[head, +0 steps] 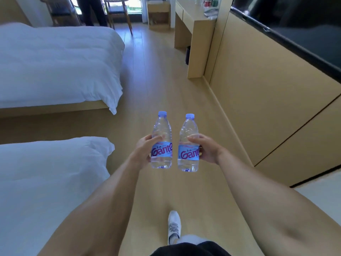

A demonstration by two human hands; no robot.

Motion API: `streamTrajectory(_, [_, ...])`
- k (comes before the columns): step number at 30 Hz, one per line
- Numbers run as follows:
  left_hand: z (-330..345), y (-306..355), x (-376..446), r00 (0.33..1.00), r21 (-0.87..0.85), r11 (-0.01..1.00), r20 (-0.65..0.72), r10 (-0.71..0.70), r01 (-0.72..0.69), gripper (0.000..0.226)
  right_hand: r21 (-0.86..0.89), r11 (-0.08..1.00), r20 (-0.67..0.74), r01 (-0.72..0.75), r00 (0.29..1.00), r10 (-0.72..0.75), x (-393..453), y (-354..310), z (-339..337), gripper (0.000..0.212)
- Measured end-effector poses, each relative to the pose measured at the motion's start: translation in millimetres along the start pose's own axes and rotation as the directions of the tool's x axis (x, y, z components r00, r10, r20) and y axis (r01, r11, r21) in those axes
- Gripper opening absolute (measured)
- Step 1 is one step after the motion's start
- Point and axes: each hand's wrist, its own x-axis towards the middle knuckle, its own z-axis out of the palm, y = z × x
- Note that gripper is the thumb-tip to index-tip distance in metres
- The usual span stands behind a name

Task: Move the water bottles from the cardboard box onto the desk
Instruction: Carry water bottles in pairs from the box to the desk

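Here, by label:

Left hand (143, 150): wrapped round the left bottle (161, 143) at label height, thumb across the front above the label, other fingers hidden behind the plastic.

Right hand (207, 149): clasped round the right bottle (188, 145), thumb laid over the front just above the label, remaining fingers out of sight behind it.

Left bottle: upright in the air, clear, pale blue cap above the thumb, base hanging below the fingers, well above the floor (166, 80).

Right bottle: upright too, just beside the left one with a narrow gap between, not touching; cap well above the thumb, base below the palm.

Labels: blue with red lettering, sitting directly under each thumb.

Desk (193, 21): far beyond the fingertips, up and to the right, against the wall; a few items on its top, too small to tell apart.

Bin (188, 54): dark, on the floor under the desk.

Beds: near bed (46, 182) left of the left forearm, far bed (55, 61) beyond and left of the left fingers, both under white covers.

Wood panelling (267, 98): right of the right hand, with a dark screen (295, 24) mounted above.

Shoe (173, 226): white, on the floor below both wrists, between the forearms.

Chairs (118, 13): wooden, far end of the room, past both caps.

Another person (92, 10): only dark trouser legs visible, standing by the chairs.
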Motion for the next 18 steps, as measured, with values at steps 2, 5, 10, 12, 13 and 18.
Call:
streamTrajectory(2, [-1,24,32,1.000,-0.008,1.000,-0.007,0.012,-0.012,0.029,0.004,1.000,0.033,0.004,0.999,-0.004,37,-28,-4,0.026])
streamTrajectory(5, [-2,55,78,0.999,-0.012,0.999,-0.023,0.031,-0.032,0.030,0.010,1.000,0.060,-0.002,0.998,0.001,83,-69,-9,0.026])
streamTrajectory(10, [-1,96,149,0.998,-0.019,0.998,-0.032,0.052,-0.053,0.032,0.008,1.000,0.073,0.003,0.997,-0.004,147,-118,-18,0.029])
streamTrajectory(12, [1,107,177,0.999,-0.010,0.999,-0.035,0.040,-0.041,0.033,0.006,1.000,0.062,-0.011,0.998,0.010,171,-133,-24,0.025])
streamTrajectory(13, [1,111,192,0.999,-0.005,1.000,-0.036,0.030,-0.030,0.033,0.007,1.000,0.052,-0.017,0.998,0.016,183,-140,-28,0.026])
streamTrajectory(18, [-1,129,274,1.000,-0.006,1.000,-0.009,-0.021,0.021,0.033,0.015,0.999,0.011,-0.041,0.999,0.041,251,-170,-52,0.032])
